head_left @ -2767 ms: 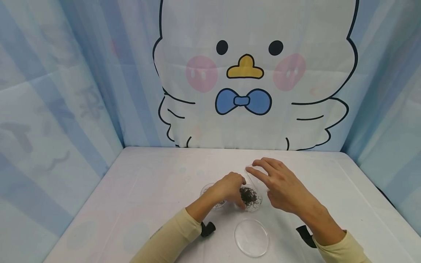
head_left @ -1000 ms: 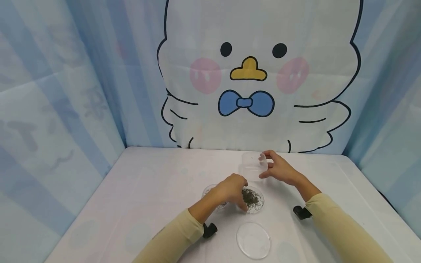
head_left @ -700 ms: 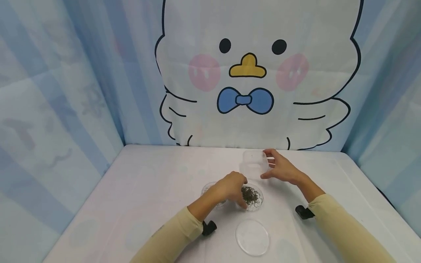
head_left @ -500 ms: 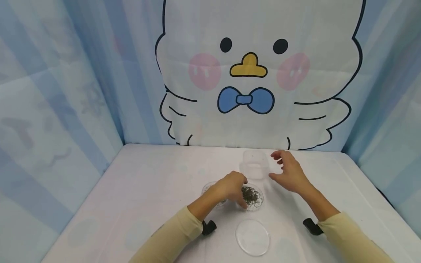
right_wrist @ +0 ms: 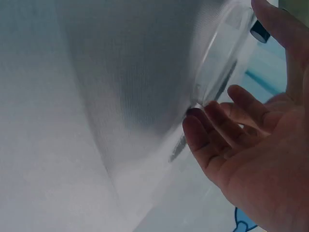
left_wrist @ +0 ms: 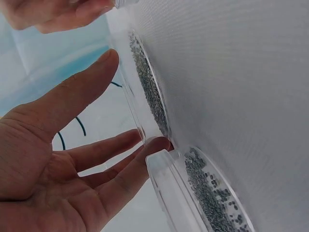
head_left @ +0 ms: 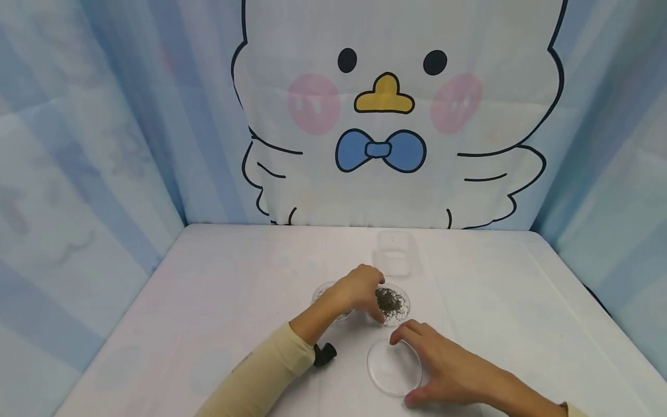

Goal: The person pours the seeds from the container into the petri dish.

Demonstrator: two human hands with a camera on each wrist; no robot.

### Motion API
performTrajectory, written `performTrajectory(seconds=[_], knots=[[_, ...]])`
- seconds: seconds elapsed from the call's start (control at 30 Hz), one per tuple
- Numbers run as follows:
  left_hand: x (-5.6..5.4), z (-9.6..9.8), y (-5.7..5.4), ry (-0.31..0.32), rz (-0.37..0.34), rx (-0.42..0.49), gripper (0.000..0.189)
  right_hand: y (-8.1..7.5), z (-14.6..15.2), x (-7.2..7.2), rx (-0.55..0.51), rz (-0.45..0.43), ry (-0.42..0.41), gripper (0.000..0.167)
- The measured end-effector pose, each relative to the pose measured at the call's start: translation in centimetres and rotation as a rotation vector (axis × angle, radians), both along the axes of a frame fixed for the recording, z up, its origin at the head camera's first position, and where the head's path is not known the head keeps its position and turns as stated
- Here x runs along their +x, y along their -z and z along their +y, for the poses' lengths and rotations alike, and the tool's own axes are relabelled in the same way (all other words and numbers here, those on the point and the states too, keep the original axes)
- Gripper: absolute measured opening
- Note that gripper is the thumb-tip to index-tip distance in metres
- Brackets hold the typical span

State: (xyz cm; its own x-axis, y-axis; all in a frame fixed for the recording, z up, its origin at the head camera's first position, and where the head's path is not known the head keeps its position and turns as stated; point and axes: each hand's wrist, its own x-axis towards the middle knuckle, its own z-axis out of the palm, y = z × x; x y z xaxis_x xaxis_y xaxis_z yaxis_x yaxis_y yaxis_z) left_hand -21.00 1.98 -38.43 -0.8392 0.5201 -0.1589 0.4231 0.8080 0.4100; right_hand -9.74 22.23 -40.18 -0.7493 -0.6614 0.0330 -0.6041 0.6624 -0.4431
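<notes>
A round clear petri dish [head_left: 398,313] holding dark seed-like grains sits mid-table. My left hand [head_left: 359,292] spans it, thumb at the near rim and fingers at the far side, as the left wrist view shows. Partly hidden behind that hand is a second clear dish [head_left: 321,289], with similar grains. Nearer the front lies an upside-down or plain clear petri dish lid [head_left: 383,370], flat on the table. My right hand [head_left: 443,368] curves round it from the right, fingertips at its far rim and thumb at its near rim.
Behind the dishes, near the table's back edge, stands a translucent rectangular plastic box [head_left: 394,260]. A black wrist device [head_left: 325,354] shows beneath the left sleeve. Printed fabric [head_left: 484,197] closes off the back and sides of the white table [head_left: 234,278].
My right hand set the clear box down at the back, let go, and came forward to the lid. My left hand stays at the grain dish. The view shifted slightly.
</notes>
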Motion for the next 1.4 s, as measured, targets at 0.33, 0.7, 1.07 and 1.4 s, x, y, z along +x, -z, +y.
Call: performTrajectory(seconds=[0.33, 0.7, 1.07, 1.4], knots=[[0.0, 0.2, 0.2, -0.006, 0.013, -0.009, 0.076, 1.0, -0.2, 0.7, 0.026, 0.097, 0.025, 0.079], [-0.1, 0.1, 0.6, -0.001, 0.022, -0.011, 0.077, -0.3, 2.9, -0.2, -0.025, -0.027, 0.13, 0.08], [-0.1, 0.0, 0.2, -0.008, 0.007, -0.013, 0.079, -0.7, 7.3, -2.4, -0.126, 0.0, 0.273, 0.082], [-0.1, 0.0, 0.2, 0.003, -0.004, 0.011, 0.078, -0.4, 8.5, -4.7, -0.274, -0.046, 0.418, 0.084]])
